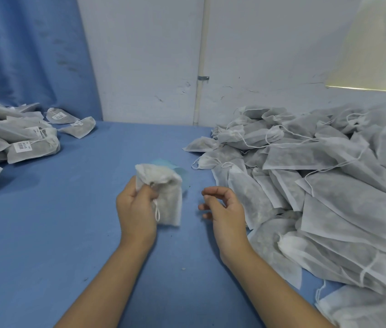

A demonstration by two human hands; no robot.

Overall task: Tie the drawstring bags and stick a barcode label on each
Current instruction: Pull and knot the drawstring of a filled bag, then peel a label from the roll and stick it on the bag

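Left hand (136, 204): forearm reaching forward over the blue table (68, 233), fingers curled round the gathered neck of one white drawstring bag (167, 197), which hangs upright just right of the palm, its cord loop (157, 213) dangling by the thumb. Right hand (225, 204): raised beside the bag, apart from it, fingers loosely bent, holding nothing. Unlabelled bag heap (317, 185) lies right of the right hand; labelled bag pile (14, 140) far left beyond the left hand.
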